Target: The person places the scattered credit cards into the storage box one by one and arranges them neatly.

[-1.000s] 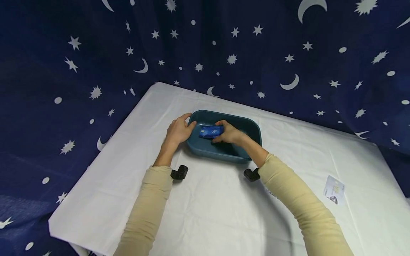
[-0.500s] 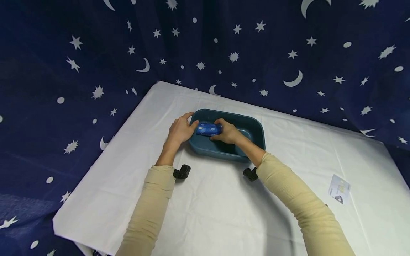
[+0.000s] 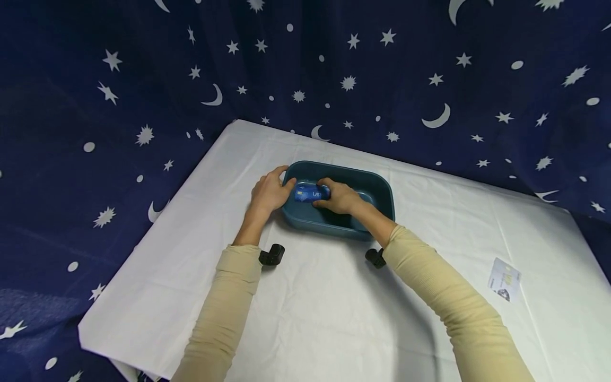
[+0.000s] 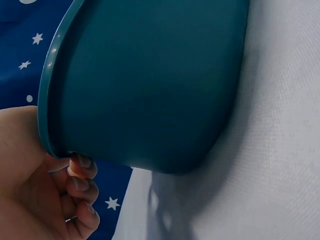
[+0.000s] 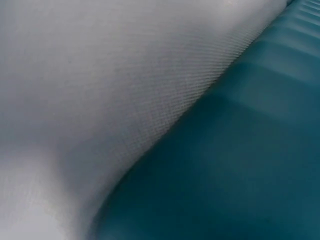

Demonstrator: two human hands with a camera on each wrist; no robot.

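Two hands meet at a teal tub [image 3: 377, 185] on a white table [image 3: 334, 307]. Left hand [image 3: 268, 192] grips the tub's rim. Right hand [image 3: 340, 197] holds a blue card [image 3: 309, 192] inside the tub, not yet let go. Another card [image 3: 503, 278] lies well apart.

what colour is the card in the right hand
Bright blue card with white "VIP" lettering, seen best in the head view.

Dark blue star-and-moon curtain [image 3: 382, 63] behind, white-clothed table [image 3: 310, 318], small printed card [image 3: 503, 277] at right
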